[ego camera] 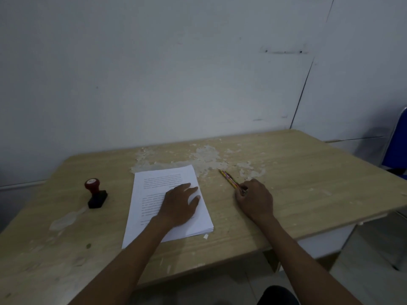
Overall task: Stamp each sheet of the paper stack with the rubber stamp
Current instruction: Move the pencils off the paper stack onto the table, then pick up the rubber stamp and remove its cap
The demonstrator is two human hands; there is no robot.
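Left hand (179, 203) lies flat, fingers straight, on the paper stack (167, 205) mid-table. Right hand (255, 200) is curled around some pencils (229, 180). Rubber stamp (95, 193) stands upright, untouched, well left of the stack.

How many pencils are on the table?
2, it looks like. The pencils lie side by side right of the paper stack, their near ends under the right hand. More could be hidden beneath that hand.

A worn wooden table (308, 183) with flaking patches stands against a scuffed pale wall (176, 73). A blue chair (396, 146) sits beyond the right hand; light is dim.
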